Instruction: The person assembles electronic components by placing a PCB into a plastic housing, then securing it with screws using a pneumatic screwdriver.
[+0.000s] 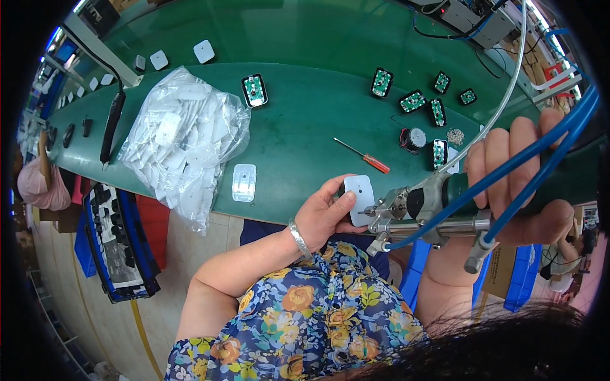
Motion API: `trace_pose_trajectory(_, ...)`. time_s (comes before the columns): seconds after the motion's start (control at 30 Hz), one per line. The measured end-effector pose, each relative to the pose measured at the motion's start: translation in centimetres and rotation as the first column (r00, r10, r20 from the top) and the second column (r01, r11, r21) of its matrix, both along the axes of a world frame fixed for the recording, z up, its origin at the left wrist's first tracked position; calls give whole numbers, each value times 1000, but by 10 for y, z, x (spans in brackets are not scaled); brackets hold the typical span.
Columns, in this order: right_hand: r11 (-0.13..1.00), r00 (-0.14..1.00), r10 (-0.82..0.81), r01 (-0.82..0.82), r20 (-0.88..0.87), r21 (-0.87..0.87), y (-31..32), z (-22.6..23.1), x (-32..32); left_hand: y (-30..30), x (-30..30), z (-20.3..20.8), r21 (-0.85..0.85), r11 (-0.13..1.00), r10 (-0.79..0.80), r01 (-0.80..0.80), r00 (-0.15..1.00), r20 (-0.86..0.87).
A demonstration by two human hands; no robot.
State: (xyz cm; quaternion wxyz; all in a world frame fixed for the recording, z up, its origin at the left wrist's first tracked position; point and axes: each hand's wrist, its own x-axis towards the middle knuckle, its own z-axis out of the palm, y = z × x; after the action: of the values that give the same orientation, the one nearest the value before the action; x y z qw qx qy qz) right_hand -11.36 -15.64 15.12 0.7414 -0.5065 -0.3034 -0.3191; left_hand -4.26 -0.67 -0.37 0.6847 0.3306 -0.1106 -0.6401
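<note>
My left hand (323,211) is closed on a small white plastic housing (360,194), thumb on its face, near the bench's front edge. A powered screwdriver (416,204) with a metal nose and blue air hoses lies level to the right, its tip at the housing's lower right side. I cannot make out whether a screw is at the tip. My right hand (508,168) wraps round the tool's dark body, partly hidden behind the hoses. A hand screwdriver (365,157) with an orange handle rests on the green bench beyond the housing.
A clear bag of white covers (184,127) sits at left, with a loose translucent cover (244,183) beside it. Several green circuit boards in cases (413,101), a round motor-like part (413,139) and a screw pile (455,136) lie at right. A black driver (113,124) hangs far left.
</note>
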Motion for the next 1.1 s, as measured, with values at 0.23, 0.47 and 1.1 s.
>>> trace_pose_trajectory(0.23,974,962,-174,199,-209,106,6,4,-7,-2,7,-6,-14,999,50,-49,998,23)
trace_pose_trajectory(0.47,981,965,-187,193,-185,11,-12,21,-52,6,33,-9,113,981,134,-161,967,217)
trace_pose_trajectory(1.1,637,546,-756,741,-361,-212,-59,21,-49,-196,272,-54,159,828,-11,-538,268,963)
